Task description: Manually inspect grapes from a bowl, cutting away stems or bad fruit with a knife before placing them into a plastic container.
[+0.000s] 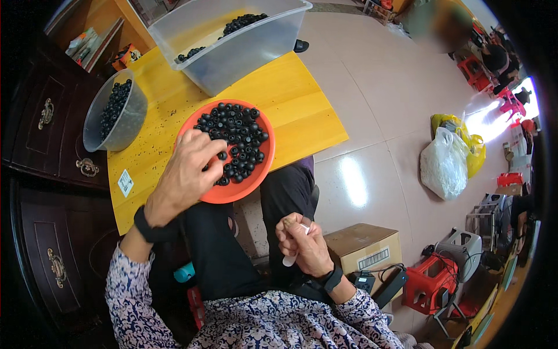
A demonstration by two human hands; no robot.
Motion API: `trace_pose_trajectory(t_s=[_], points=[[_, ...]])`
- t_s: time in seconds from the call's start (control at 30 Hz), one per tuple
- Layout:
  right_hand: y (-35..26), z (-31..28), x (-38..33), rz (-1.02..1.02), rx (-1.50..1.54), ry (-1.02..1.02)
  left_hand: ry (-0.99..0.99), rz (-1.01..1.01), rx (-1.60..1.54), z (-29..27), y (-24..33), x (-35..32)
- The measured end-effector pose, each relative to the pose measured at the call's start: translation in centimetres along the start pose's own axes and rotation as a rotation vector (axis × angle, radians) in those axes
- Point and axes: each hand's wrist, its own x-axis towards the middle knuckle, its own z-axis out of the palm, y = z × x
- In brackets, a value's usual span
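Nearest the body, the right hand (302, 241) is curled shut around a small whitish tube-like piece (295, 250), held over the lap, below and to the right of the orange bowl (263, 168). A dark band sits on that wrist. The left hand (187, 168) reaches into the near left side of the orange bowl, fingers bent together and pinching among the small black round parts (238, 136) that fill it; what exactly sits between the fingertips cannot be told. The orange bowl rests at the near edge of the yellow worktop (302, 110). Left of the bowl, a grey round tub (125, 125) also holds black parts. Beyond the bowl, at the far end of the worktop, stands a clear plastic bin (244, 49) with more black parts on its floor. Right of the bowl, on the floor, lies a brown cardboard box (363, 247).
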Motion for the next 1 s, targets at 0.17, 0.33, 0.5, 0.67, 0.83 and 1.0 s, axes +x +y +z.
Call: trace_pose_trajectory(t_s=[0.17,0.33,0.5,0.67,0.83,1.0], points=[[-1.8,2.7,-1.0,-0.133,-0.246,0.095,0.09,-0.074,-0.331,0.9,6.6,-2.6],[-2.1,3.7,-1.0,-0.168,-0.406,0.1,0.125,-0.127,-0.352,3.8,10.0,-4.5],[-2.1,3.0,-1.4,-0.163,-0.35,0.096,0.095,-0.248,-0.505,5.0,11.1,-5.3],[-1.9,1.9,-1.5,-0.18,-0.328,0.072,0.002,-0.407,-0.851,5.4,10.7,-6.1],[-1.6,1.0,-1.5,-0.187,-0.326,0.074,0.033,-0.471,-1.024,6.3,10.5,-5.8],[-1.7,0.9,-1.6,-0.137,-0.247,0.11,0.0,-0.537,-1.204,6.8,10.2,-5.8]])
